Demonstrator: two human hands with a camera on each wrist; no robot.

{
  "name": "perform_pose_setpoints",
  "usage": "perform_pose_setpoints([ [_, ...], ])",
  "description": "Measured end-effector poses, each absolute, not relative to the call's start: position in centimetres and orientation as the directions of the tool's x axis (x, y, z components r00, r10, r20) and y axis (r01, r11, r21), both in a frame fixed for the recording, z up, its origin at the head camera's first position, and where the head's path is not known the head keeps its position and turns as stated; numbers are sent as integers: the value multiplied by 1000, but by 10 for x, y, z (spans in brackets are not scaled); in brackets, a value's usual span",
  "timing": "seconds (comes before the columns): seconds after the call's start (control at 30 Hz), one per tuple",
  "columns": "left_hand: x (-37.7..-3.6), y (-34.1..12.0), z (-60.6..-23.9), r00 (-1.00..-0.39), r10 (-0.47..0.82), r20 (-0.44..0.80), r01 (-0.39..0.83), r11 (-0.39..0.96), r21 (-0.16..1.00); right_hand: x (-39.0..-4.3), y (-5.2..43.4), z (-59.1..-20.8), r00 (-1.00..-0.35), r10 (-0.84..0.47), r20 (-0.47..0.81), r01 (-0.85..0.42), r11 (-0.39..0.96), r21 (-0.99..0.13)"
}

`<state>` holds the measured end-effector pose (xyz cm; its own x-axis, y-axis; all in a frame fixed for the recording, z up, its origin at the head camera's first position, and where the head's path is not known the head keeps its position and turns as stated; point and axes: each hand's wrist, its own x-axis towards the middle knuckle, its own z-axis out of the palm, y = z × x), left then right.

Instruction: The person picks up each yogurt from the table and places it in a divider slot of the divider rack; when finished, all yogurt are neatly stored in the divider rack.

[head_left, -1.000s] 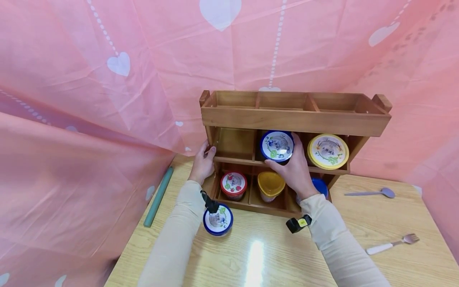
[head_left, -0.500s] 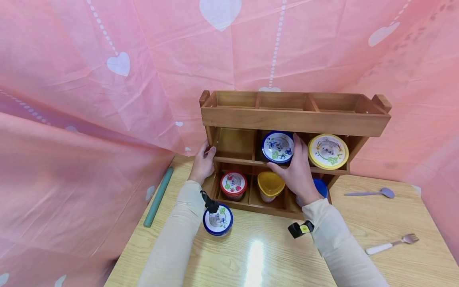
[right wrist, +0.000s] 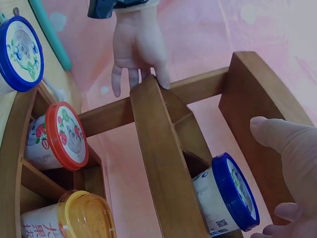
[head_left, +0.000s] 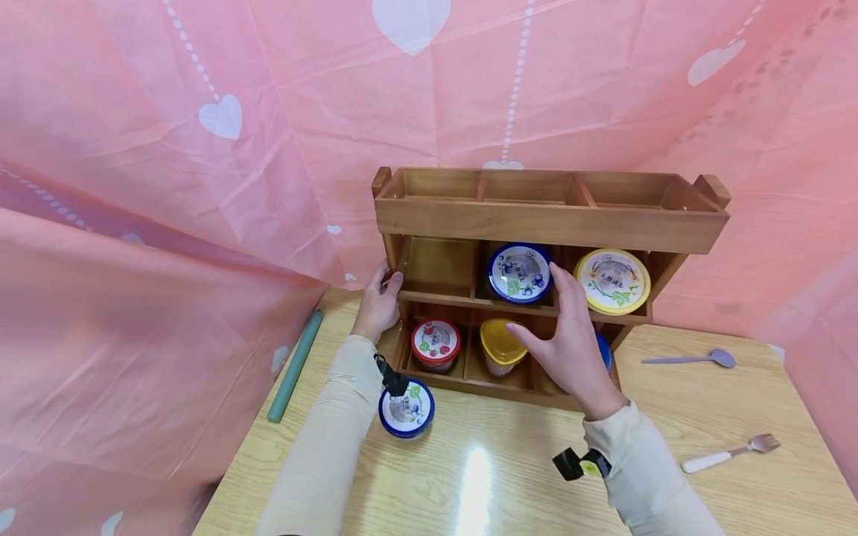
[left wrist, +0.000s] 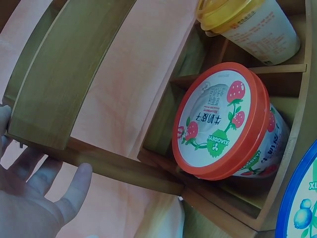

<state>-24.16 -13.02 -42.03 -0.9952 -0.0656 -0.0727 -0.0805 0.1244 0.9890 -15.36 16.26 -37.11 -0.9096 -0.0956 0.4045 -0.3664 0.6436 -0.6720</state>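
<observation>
A three-tier wooden rack (head_left: 546, 222) stands on the table. On its middle shelf sit a blue-lidded cup (head_left: 520, 272) (right wrist: 230, 198) and a yellow-rimmed cup (head_left: 613, 281). My right hand (head_left: 553, 313) (right wrist: 287, 173) hovers just in front of the blue-lidded cup with its fingers spread, touching nothing. My left hand (head_left: 380, 301) (left wrist: 34, 193) (right wrist: 138, 49) grips the rack's left upright at the middle shelf. On the bottom shelf are a red-lidded strawberry cup (head_left: 436, 342) (left wrist: 223, 121) and a yellow-lidded cup (head_left: 503, 342) (left wrist: 247, 25). My right hand partly hides a blue item (head_left: 601, 346) at the bottom right.
Another blue-lidded cup (head_left: 406, 409) stands on the table by my left forearm. A green rod (head_left: 295, 365) lies at the left edge. A purple spoon (head_left: 697, 359) and a fork (head_left: 731, 452) lie to the right. Pink sheeting (head_left: 167, 223) hangs behind and to the left.
My right hand let go of the blue-lidded cup on the middle shelf and drew back toward me, fingers spreading. The left hand stayed on the rack.
</observation>
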Motion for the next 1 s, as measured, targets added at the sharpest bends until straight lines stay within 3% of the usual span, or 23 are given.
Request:
perform_pose_setpoints([
  [0.37, -241, -131, -420, -994, -67, -82, -89, 111, 990, -125, 154, -387, -903, -198, 382, -417, 620, -664],
  [0.6, -240, -130, -417, -994, -71, -87, -96, 138, 986, -107, 144, -423, -899, -265, 349, -436, 615, -657],
  [1.0, -241, -130, -419, -994, -69, -86, -96, 166, 981, -85, 128, -485, -923, -340, 183, -353, 553, -755],
])
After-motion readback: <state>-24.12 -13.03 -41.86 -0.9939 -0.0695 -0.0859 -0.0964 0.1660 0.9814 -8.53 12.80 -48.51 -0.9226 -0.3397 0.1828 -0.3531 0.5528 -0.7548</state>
